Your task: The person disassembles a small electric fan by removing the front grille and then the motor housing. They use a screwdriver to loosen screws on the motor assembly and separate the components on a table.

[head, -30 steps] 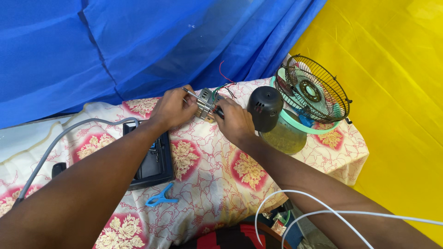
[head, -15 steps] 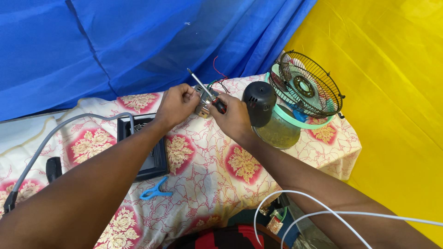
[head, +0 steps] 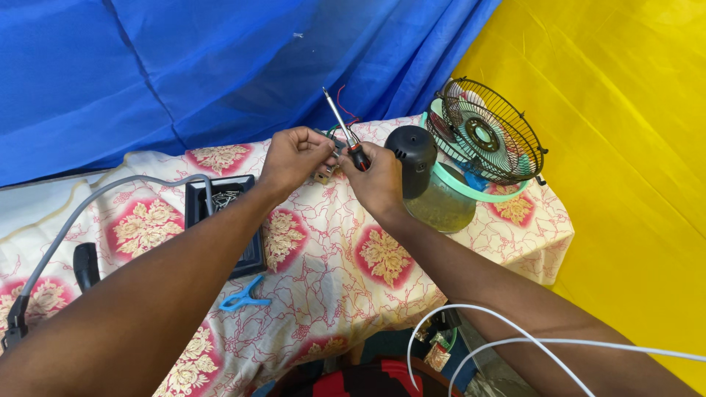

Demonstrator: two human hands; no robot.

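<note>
step: mid-work on small motor part | left hand pinches part | right hand grips screwdriver, tip up | next: likely needs tip turned down to a screw, above table

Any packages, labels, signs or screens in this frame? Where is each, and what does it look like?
Small packets: below the table's near edge, by the white cables; boxy, green, red and tan, too small to tell more.
Black tray: on the floral tablecloth, left of the left hand; rectangular, holds small metal parts.
No signs or screens are visible.
</note>
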